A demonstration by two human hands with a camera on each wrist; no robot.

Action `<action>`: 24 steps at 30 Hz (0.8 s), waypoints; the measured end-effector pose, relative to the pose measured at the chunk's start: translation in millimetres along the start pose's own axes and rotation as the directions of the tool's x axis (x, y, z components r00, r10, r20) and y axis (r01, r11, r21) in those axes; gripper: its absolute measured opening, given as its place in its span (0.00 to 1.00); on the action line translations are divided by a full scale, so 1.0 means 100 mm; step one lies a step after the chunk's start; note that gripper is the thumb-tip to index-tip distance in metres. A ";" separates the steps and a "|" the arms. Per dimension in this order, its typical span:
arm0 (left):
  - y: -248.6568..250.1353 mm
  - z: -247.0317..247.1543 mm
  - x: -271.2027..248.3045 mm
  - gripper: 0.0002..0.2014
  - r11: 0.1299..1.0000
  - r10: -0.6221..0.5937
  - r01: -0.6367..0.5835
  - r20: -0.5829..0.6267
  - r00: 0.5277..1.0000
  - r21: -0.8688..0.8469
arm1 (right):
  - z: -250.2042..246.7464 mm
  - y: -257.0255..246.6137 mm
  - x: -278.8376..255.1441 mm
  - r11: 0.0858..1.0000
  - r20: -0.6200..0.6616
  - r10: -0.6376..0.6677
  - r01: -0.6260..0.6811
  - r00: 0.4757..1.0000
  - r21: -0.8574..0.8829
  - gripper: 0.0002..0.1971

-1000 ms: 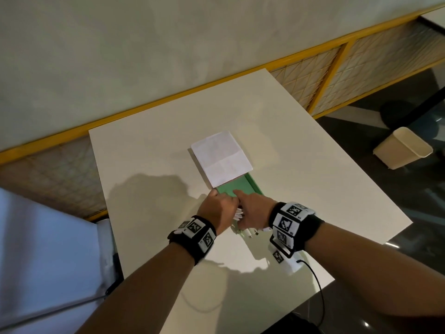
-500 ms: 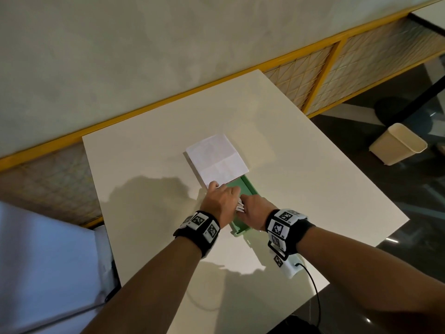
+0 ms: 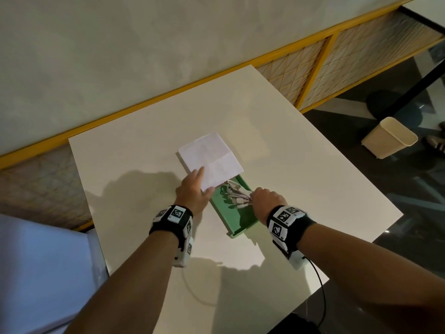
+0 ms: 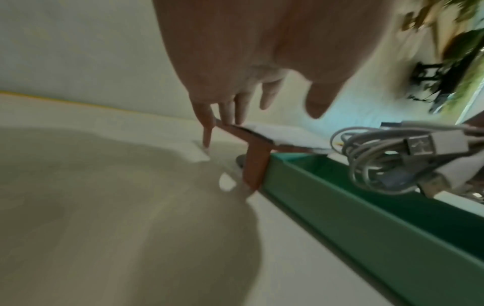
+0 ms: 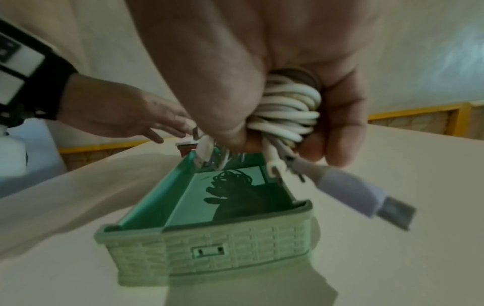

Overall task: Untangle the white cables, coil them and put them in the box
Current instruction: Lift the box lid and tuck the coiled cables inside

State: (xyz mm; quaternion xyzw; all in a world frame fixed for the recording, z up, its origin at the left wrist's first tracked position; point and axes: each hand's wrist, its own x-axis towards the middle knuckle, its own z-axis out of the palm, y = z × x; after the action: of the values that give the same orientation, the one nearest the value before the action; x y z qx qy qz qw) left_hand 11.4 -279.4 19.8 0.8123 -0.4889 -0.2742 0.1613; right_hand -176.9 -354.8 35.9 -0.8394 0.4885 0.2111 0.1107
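A green box (image 3: pixel 240 233) lies on the white table (image 3: pixel 144 237), slid partly out from under a white cover (image 3: pixel 212 160). My left hand (image 3: pixel 195 189) rests on the cover's near corner with straight fingers (image 4: pixel 235 107). My right hand (image 3: pixel 265 198) grips a coiled bundle of white cables (image 5: pixel 285 111) just over the box's right side. In the right wrist view a USB plug (image 5: pixel 366 198) sticks out below my fingers, and the box floor (image 5: pixel 199 198) shows only the bundle's shadow. The left wrist view shows the coil (image 4: pixel 393 157) above the green wall (image 4: pixel 366 217).
The table's right edge (image 3: pixel 361 179) drops to a dark floor with a beige bin (image 3: pixel 389 138). A grey wall with a yellow rail (image 3: pixel 144 102) runs behind the table. A pale surface (image 3: pixel 36 273) lies to my left. A black wire (image 3: pixel 321 285) hangs from my right wrist.
My hands have come apart. The left one moved up onto the white cover, the right one drew back to the right with the cable bundle, and more of the green box shows.
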 end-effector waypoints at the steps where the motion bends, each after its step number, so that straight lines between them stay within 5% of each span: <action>1: -0.04 0.02 -0.02 0.33 0.998 -0.046 0.045 -0.025 0.999 -0.042 | 0.01 -0.04 0.02 1.000 -0.001 0.009 -0.009 1.000 -0.024 0.14; 6: 0.01 0.15 -0.08 0.30 0.981 -0.081 0.064 -0.089 0.993 -0.181 | 0.11 -0.20 0.12 0.996 0.001 0.041 -0.041 0.999 -0.080 0.14; 14: -0.06 0.17 0.00 0.31 0.989 -0.092 0.084 -0.056 0.994 -0.120 | 0.17 -0.35 0.17 0.986 0.033 0.006 -0.001 0.999 -0.166 0.13; 24: -0.12 0.32 0.03 0.57 0.991 -0.132 0.131 0.033 0.991 0.005 | -0.01 -0.55 0.23 0.985 0.074 -0.040 0.052 0.996 -0.167 0.13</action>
State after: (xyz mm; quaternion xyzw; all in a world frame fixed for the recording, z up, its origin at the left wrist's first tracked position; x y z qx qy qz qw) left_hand 1.3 -276.5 -13.0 0.8382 -0.4374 -0.2972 0.1336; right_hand -118.9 -345.9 25.4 -0.8489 0.4451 0.2783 0.0614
